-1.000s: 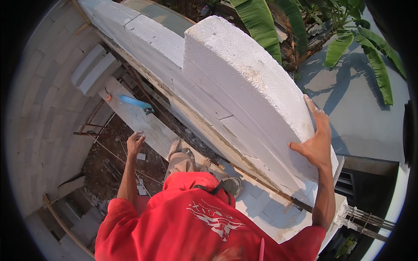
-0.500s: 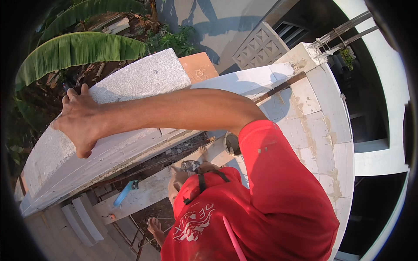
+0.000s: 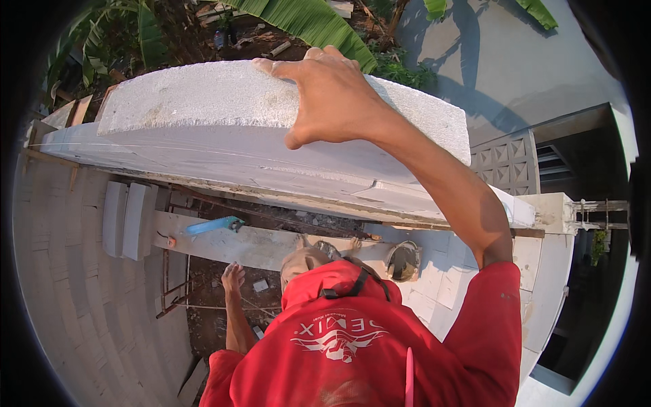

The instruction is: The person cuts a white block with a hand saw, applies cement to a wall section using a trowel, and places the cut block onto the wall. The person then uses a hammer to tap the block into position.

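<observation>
My right hand (image 3: 327,91) grips the top of a pale foam-textured block (image 3: 176,95), fingers over its far edge and thumb on the near side. The block sits on a long white block wall (image 3: 224,152) running across the view. My left hand (image 3: 234,277) hangs low at my side, fingers loosely bent and apart with nothing visible in them. Below the wall, a blue saw-like tool (image 3: 213,225) lies on the narrow plank (image 3: 261,249) by my feet, and a bucket (image 3: 403,262) stands to the right.
Loose white blocks (image 3: 129,218) lean at the left beside a block wall (image 3: 61,271). Rusty scaffold bars (image 3: 166,285) cross over a dirt drop. Rebar (image 3: 597,207) sticks from a concrete column (image 3: 548,214) at right. Banana leaves (image 3: 305,27) and a grey wall (image 3: 502,81) lie beyond.
My view has swung to the right and partly back. My right hand stays on the block, now nearer mid-frame along its top. My left hand stays low.
</observation>
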Tool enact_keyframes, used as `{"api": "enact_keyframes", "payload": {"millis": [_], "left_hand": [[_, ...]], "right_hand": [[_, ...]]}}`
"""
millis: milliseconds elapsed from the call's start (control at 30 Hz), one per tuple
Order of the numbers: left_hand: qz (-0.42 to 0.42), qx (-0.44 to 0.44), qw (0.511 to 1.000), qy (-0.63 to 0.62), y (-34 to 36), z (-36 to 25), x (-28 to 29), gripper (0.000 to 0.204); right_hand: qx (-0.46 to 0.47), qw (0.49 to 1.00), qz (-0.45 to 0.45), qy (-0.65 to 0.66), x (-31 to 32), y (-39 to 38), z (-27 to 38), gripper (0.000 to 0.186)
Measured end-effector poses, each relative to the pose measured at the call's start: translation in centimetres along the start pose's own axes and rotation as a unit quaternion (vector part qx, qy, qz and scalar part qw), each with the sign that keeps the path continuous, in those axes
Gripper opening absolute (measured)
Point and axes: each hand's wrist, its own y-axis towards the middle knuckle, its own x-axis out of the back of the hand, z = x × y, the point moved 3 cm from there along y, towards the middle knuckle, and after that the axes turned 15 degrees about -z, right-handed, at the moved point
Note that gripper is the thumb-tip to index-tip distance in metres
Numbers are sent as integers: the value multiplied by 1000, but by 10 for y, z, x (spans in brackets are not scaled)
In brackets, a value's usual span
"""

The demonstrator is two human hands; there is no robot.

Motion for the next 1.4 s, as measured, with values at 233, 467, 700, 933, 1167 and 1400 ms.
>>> {"api": "enact_keyframes", "payload": {"millis": [233, 467, 700, 933, 1167, 1400], "left_hand": [[29, 82, 992, 86, -4, 57, 1, 43], [-7, -12, 1000, -6, 5, 12, 0, 44], [-22, -22, 999, -27, -5, -5, -6, 46], [19, 33, 999, -12, 5, 47, -19, 42], [99, 47, 993, 32, -13, 37, -25, 38], [126, -6, 977, 173, -14, -23, -27, 37]], "right_hand": [[-11, 1000, -7, -9, -3, 2, -7, 98], [-24, 999, 13, -35, 3, -1, 10, 103], [-42, 998, -30, -46, 7, -8, 32, 109], [20, 996, -69, -49, 0, -20, 19, 105], [2, 984, -176, 20, -3, -57, 20, 91], [19, 886, -442, 137, 16, -185, 38, 70]]}}
